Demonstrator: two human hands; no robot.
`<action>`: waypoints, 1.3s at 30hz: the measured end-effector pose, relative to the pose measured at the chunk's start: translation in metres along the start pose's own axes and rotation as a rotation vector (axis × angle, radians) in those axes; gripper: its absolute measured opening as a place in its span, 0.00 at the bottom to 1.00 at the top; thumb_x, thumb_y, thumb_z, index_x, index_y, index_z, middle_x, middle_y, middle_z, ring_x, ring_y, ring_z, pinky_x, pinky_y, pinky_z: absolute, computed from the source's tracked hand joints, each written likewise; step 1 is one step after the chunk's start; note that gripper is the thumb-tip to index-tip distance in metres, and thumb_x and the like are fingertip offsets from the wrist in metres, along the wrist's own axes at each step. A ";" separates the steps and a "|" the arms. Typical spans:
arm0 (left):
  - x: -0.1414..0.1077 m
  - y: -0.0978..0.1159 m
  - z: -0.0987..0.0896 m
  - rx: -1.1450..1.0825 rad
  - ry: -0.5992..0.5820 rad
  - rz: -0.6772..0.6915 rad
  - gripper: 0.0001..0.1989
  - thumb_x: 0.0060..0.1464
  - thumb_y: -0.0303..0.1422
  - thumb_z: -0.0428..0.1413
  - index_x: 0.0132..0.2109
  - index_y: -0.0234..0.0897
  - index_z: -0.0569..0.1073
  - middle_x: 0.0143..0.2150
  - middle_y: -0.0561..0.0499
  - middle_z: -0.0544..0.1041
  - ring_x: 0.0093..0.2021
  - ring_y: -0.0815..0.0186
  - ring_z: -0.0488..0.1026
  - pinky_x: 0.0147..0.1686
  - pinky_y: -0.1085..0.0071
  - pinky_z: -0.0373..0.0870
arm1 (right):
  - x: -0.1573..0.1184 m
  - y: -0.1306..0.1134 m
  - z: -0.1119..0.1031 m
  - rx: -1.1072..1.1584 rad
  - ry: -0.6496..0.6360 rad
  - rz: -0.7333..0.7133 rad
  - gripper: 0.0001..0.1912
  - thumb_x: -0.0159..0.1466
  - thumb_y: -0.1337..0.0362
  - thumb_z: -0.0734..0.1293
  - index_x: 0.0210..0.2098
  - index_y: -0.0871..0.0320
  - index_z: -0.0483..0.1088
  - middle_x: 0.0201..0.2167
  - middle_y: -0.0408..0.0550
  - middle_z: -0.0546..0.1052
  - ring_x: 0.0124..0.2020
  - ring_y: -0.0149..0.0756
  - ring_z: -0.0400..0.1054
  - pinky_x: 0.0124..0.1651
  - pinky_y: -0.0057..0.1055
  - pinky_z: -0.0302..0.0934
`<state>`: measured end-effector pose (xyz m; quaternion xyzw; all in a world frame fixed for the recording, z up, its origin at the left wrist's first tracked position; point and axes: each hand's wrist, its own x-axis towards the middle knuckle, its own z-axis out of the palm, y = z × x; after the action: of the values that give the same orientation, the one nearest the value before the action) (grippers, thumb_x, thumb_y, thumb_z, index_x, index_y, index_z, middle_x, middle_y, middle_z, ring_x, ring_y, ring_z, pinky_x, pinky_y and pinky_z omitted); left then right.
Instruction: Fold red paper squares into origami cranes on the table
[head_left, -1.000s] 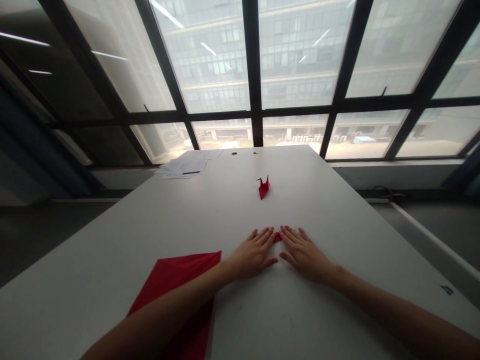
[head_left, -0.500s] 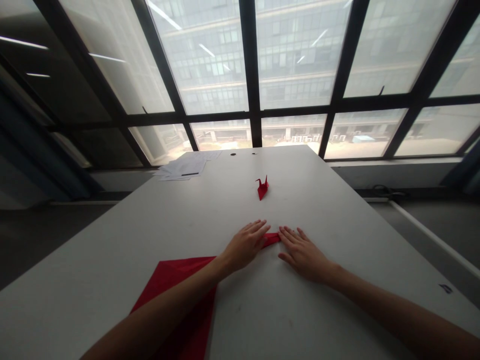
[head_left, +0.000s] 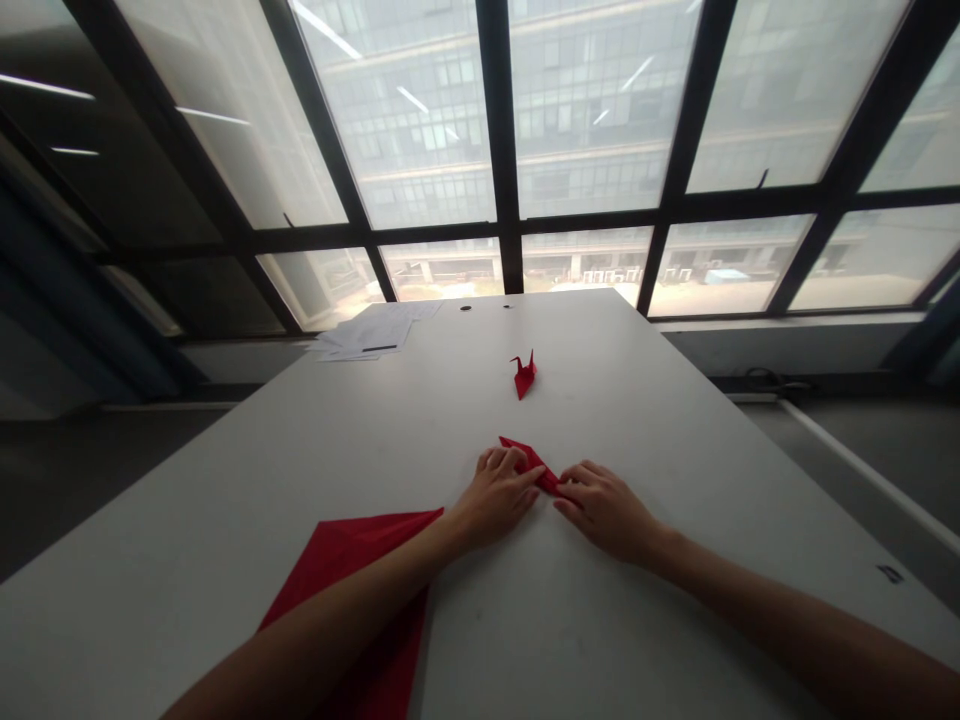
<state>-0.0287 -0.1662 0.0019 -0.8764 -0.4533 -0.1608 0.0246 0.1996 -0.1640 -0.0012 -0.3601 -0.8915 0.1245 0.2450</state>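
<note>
A folded piece of red origami paper [head_left: 531, 458] lies slantwise on the table between my hands, its far point up and to the left. My left hand [head_left: 501, 495] rests over its left side with fingers curled and the index finger pressed on the paper. My right hand [head_left: 606, 508] pinches the near right tip between thumb and fingers. Part of the folded paper is hidden under the left fingers. Beyond my hands stands a finished red paper crane [head_left: 525, 376]. Under my left forearm lies a larger red paper sheet [head_left: 352, 552].
The white table [head_left: 675, 620] stretches away to the windows [head_left: 420, 120]. Loose white papers [head_left: 367, 332] with a dark pen [head_left: 379, 348] lie at its far left. A small dark mark [head_left: 891, 574] shows near the right edge.
The folded red paper has turned from nearly level to a slant and shows more of itself. My flat, outstretched fingers have curled in; the right hand now pinches its tip.
</note>
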 end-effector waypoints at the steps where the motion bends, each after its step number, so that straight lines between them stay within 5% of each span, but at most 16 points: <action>1: 0.000 0.000 0.001 -0.006 -0.004 0.007 0.18 0.64 0.34 0.53 0.60 0.47 0.71 0.50 0.45 0.71 0.52 0.55 0.66 0.59 0.52 0.58 | 0.001 0.000 0.000 0.084 0.022 0.029 0.16 0.71 0.59 0.59 0.39 0.54 0.78 0.39 0.50 0.79 0.44 0.41 0.70 0.51 0.38 0.63; 6: 0.002 -0.004 0.005 -0.079 0.010 0.017 0.17 0.63 0.33 0.53 0.58 0.45 0.72 0.51 0.47 0.74 0.54 0.57 0.67 0.63 0.54 0.53 | 0.008 0.008 0.000 0.533 0.081 0.356 0.16 0.66 0.58 0.62 0.45 0.58 0.77 0.41 0.52 0.81 0.42 0.44 0.73 0.47 0.39 0.66; 11: 0.004 -0.003 0.004 -0.138 0.005 0.061 0.14 0.64 0.33 0.52 0.54 0.45 0.74 0.55 0.49 0.75 0.59 0.60 0.68 0.67 0.54 0.44 | 0.020 0.017 -0.019 1.084 -0.036 0.667 0.14 0.61 0.55 0.68 0.37 0.61 0.76 0.40 0.54 0.79 0.43 0.45 0.74 0.49 0.42 0.68; 15: 0.004 -0.005 0.005 -0.170 0.016 0.084 0.14 0.65 0.32 0.52 0.55 0.46 0.73 0.57 0.50 0.75 0.62 0.61 0.66 0.67 0.55 0.44 | 0.048 0.027 -0.033 1.223 -0.125 0.866 0.11 0.56 0.60 0.72 0.34 0.60 0.72 0.40 0.56 0.78 0.40 0.43 0.74 0.42 0.41 0.70; 18: 0.002 -0.009 0.005 -0.209 0.006 0.123 0.15 0.65 0.31 0.52 0.56 0.46 0.74 0.58 0.50 0.75 0.62 0.62 0.67 0.66 0.58 0.50 | 0.069 0.033 -0.031 1.170 -0.234 0.873 0.10 0.55 0.61 0.72 0.33 0.59 0.71 0.37 0.55 0.78 0.33 0.41 0.75 0.34 0.37 0.70; 23: 0.000 -0.012 0.000 -0.244 -0.004 0.162 0.14 0.65 0.30 0.51 0.54 0.45 0.75 0.58 0.50 0.75 0.61 0.62 0.68 0.65 0.59 0.55 | 0.081 0.037 -0.008 0.974 -0.189 0.822 0.06 0.48 0.68 0.74 0.23 0.62 0.72 0.20 0.49 0.75 0.21 0.31 0.67 0.20 0.24 0.54; 26: 0.001 -0.011 -0.001 -0.272 -0.006 0.187 0.14 0.63 0.28 0.52 0.53 0.45 0.75 0.58 0.51 0.75 0.61 0.61 0.68 0.65 0.58 0.55 | 0.078 0.039 0.003 0.881 -0.148 0.756 0.04 0.46 0.71 0.74 0.22 0.63 0.75 0.13 0.43 0.70 0.16 0.26 0.57 0.18 0.24 0.45; 29: 0.003 -0.012 0.001 -0.355 0.071 0.173 0.14 0.63 0.26 0.52 0.51 0.45 0.76 0.55 0.50 0.76 0.59 0.61 0.70 0.64 0.57 0.58 | 0.077 0.037 0.004 0.850 -0.100 0.686 0.03 0.47 0.72 0.72 0.23 0.62 0.76 0.16 0.42 0.73 0.18 0.26 0.58 0.20 0.25 0.48; 34: 0.012 -0.018 0.007 -0.705 0.448 -0.253 0.16 0.60 0.32 0.57 0.55 0.40 0.72 0.52 0.43 0.74 0.52 0.60 0.73 0.51 0.61 0.73 | 0.080 0.025 0.007 1.007 0.081 0.507 0.11 0.54 0.63 0.71 0.37 0.60 0.77 0.34 0.49 0.81 0.32 0.35 0.72 0.33 0.29 0.62; 39: 0.015 -0.021 0.007 -1.060 0.243 -0.460 0.15 0.58 0.40 0.59 0.45 0.32 0.78 0.40 0.44 0.80 0.37 0.61 0.77 0.38 0.68 0.74 | 0.077 0.012 0.026 1.126 0.311 0.404 0.14 0.53 0.58 0.73 0.37 0.60 0.77 0.32 0.50 0.81 0.30 0.35 0.70 0.32 0.31 0.62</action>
<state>-0.0352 -0.1405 -0.0024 -0.6235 -0.4836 -0.4657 -0.4006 0.1450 -0.1027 -0.0012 -0.3512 -0.5570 0.5658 0.4962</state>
